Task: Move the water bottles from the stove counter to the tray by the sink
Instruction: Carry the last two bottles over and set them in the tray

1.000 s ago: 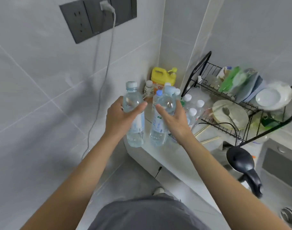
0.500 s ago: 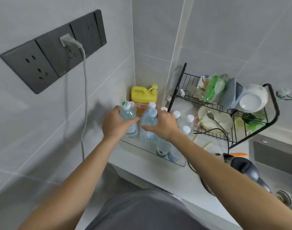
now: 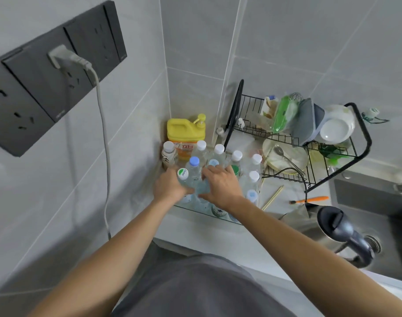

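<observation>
A clear tray (image 3: 196, 211) sits on the counter in the corner by the wall, left of the sink (image 3: 376, 203). Several water bottles with white caps (image 3: 236, 156) stand in it. My left hand (image 3: 169, 187) grips a bottle with a white and green cap (image 3: 183, 174) at the tray's left front. My right hand (image 3: 221, 185) holds a blue-capped bottle (image 3: 193, 161) right beside it. Both bottles are upright and low among the others; their bases are hidden by my hands.
A yellow detergent jug (image 3: 184, 131) and a small white-capped bottle (image 3: 168, 154) stand behind the tray. A black dish rack (image 3: 309, 143) with plates is on the right. Chopsticks (image 3: 273, 197), an orange tool (image 3: 312, 199) and a kettle (image 3: 337, 227) lie near the sink. A cable (image 3: 104, 156) hangs on the left wall.
Both hands have carried their bottles forward and down from mid-air into the tray among the other bottles. The view has shifted closer to the corner.
</observation>
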`<state>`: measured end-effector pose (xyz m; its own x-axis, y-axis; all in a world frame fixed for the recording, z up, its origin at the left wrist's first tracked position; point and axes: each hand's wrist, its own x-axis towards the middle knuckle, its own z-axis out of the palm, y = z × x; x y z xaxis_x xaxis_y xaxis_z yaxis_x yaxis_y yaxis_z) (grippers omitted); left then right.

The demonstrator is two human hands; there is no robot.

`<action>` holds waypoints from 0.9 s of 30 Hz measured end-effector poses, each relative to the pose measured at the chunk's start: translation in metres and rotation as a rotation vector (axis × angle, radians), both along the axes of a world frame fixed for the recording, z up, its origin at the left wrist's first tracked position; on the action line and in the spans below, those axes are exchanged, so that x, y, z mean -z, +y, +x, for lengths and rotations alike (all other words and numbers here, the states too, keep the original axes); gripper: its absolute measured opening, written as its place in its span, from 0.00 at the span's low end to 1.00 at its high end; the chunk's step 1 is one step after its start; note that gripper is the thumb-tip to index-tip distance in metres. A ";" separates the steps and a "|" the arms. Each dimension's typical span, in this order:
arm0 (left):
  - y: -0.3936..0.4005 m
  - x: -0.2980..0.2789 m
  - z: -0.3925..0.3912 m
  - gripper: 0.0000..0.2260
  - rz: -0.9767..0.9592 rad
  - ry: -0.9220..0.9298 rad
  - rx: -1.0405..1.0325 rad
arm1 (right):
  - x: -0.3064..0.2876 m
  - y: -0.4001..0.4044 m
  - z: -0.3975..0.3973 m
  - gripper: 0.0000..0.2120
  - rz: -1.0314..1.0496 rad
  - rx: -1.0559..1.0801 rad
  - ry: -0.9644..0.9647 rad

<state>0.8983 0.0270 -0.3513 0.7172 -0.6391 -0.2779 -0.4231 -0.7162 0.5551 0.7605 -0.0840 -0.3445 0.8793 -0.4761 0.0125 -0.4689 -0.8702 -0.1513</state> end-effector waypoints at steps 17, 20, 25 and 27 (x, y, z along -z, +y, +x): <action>-0.004 -0.007 0.017 0.08 -0.017 -0.252 0.529 | -0.011 -0.016 0.001 0.18 -0.003 -0.077 0.110; -0.004 -0.009 0.020 0.10 -0.049 -0.267 0.559 | -0.012 -0.018 0.001 0.18 0.010 -0.087 0.110; -0.004 -0.007 0.016 0.13 -0.079 -0.263 0.542 | -0.014 -0.020 -0.001 0.18 0.024 -0.095 0.117; -0.004 -0.006 0.016 0.14 -0.083 -0.254 0.543 | -0.014 -0.019 -0.001 0.18 0.024 -0.094 0.117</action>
<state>0.9148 0.0229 -0.3449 0.3197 -0.9446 -0.0740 -0.8428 -0.3192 0.4334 0.7591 -0.1031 -0.3301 0.9150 -0.3901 -0.1028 -0.4007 -0.9081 -0.1215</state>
